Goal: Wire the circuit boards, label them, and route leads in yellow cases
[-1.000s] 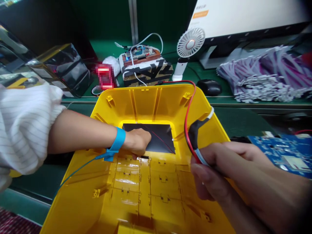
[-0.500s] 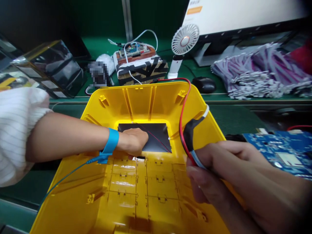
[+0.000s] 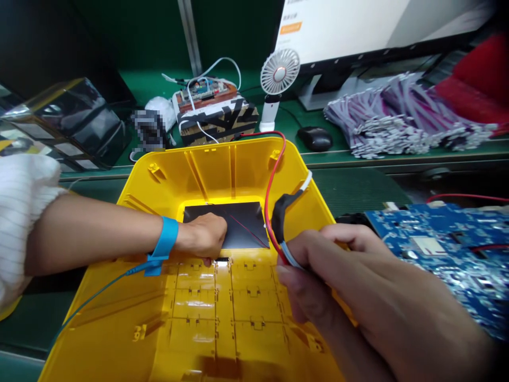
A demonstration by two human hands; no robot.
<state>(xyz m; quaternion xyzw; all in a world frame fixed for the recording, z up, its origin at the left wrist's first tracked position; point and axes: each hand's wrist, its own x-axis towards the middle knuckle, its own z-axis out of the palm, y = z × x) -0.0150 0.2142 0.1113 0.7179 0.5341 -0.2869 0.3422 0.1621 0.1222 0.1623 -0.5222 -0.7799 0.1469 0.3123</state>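
Observation:
A large yellow plastic housing lies with its hollow inside toward me. My left hand reaches into it, fingers curled down against the lower edge of a flat black panel; whatever those fingers hold is hidden. A blue wrist strap with a cord is round that wrist. Over the housing's right side, my right hand pinches a cable of red, black and pale-blue wires between thumb and forefinger. A black-wrapped part of it ends in a white tip. Thin red wire crosses the panel.
Right of the housing lies a blue circuit board. Behind stand a small white fan, a black mouse, a taped cardboard box bearing electronics, bundled ribbon cables and a monitor. Clear-wrapped dark boxes stand left.
The whole view has shifted, so the scene sits further left and more of the circuit board shows. Both hands keep nearly the same places about the housing; a left fingertip now shows beneath the hand.

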